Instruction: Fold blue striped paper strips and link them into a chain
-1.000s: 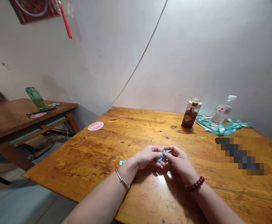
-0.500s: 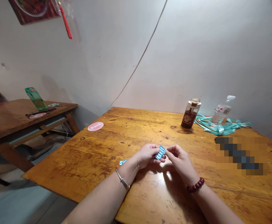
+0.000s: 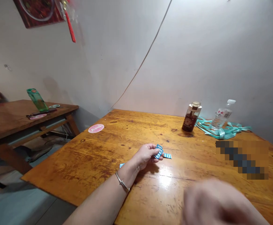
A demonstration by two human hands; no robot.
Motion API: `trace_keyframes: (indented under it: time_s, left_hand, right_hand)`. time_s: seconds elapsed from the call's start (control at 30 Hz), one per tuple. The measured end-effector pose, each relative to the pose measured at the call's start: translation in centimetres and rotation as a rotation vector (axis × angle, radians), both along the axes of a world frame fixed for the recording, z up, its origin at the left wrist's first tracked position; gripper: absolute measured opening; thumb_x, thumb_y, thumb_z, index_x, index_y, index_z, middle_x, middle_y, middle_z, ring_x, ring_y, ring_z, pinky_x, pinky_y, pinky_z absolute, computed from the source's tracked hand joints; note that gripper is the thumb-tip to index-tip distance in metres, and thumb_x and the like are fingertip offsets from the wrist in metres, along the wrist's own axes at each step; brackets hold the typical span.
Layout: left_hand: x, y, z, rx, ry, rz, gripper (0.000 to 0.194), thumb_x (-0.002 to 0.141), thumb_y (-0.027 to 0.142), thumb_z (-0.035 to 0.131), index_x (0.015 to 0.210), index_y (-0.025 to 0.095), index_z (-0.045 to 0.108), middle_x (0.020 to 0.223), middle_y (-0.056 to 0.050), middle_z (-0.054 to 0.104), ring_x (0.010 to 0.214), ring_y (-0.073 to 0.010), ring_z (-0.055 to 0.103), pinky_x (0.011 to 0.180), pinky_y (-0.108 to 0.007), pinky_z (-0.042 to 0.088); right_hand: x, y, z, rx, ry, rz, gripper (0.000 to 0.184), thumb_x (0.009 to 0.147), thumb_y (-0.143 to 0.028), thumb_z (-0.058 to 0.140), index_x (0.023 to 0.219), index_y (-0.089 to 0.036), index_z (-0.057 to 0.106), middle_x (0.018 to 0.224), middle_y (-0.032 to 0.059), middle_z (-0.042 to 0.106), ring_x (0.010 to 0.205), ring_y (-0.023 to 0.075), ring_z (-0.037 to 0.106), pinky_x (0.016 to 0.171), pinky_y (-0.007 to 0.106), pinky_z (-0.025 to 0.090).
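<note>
Blue-and-white small flat rectangular pieces [image 3: 159,152] sit in the L hand [image 3: 148,156], its grip clasped on their near edge, thumb on top, fingers beneath. R hand [image 3: 213,203] is a blur at the lower edge of view, well apart from them; can't tell if its grip holds anything.

Progress, as far as it can be judged: prob. part-way. One loose blue-and-white banded strip [image 3: 167,155] lies on the scuffed, orange-brown wooden worktop [image 3: 108,143], just beside the L fingertips (can't tell if touching), & another blue-and-white printed bit [image 3: 121,165] shows half hidden behind the L wrist. Those two are out of hand; the held ones aren't set down yet. Total no. unclear.

Looks: held pieces overlap, tilted, top one poking up past the thumb; white panels edged in bright blue, prob. stiff paper or thin plastic. Any lettering's too small to read. Loose strip has similar white blocks in a row.
</note>
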State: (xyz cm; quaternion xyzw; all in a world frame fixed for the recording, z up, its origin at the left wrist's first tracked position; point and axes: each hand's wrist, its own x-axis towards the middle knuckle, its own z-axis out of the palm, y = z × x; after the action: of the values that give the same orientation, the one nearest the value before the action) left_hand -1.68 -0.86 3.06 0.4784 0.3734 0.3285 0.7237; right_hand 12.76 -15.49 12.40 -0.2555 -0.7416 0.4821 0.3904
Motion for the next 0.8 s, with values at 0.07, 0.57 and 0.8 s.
trace_keyframes:
  time_s: [0.07,0.57,0.8]
  left_hand:
    - [0.1,-0.2,-0.2,0.024,-0.013,-0.005,0.026,0.062,0.028,0.063,0.079,0.012,0.050,0.076,-0.006,0.060,0.062,-0.0102,0.059,0.048,-0.015,0.041]
    - [0.9,-1.4,-0.3,-0.037,-0.031,-0.065,0.029,0.061,0.031,0.064,0.081,0.013,0.052,0.076,-0.004,0.058,0.065,-0.0096,0.057,0.057,-0.020,0.044]
    - [0.9,-1.2,-0.5,-0.010,-0.007,-0.008,0.026,0.062,0.028,0.063,0.079,0.014,0.052,0.078,-0.003,0.057,0.065,-0.0087,0.055,0.056,-0.019,0.044]
  right_hand:
    - [0.1,3.4,-2.2,-0.030,-0.020,-0.423,0.025,0.070,-0.046,0.048,0.059,-0.024,0.055,0.057,0.0013,0.056,0.055,0.0146,0.052,0.050,0.027,0.041]
    - [0.8,8.8,-10.0,-0.546,0.161,-0.695,0.026,0.059,-0.037,0.064,0.060,-0.016,0.049,0.046,-0.0051,0.049,0.036,0.0052,0.041,0.036,0.018,0.030]
    - [0.9,8.6,-9.8,-0.479,0.109,-0.697,0.021,0.063,-0.035,0.060,0.063,-0.014,0.057,0.049,-0.0026,0.052,0.044,0.0064,0.043,0.043,0.018,0.032]
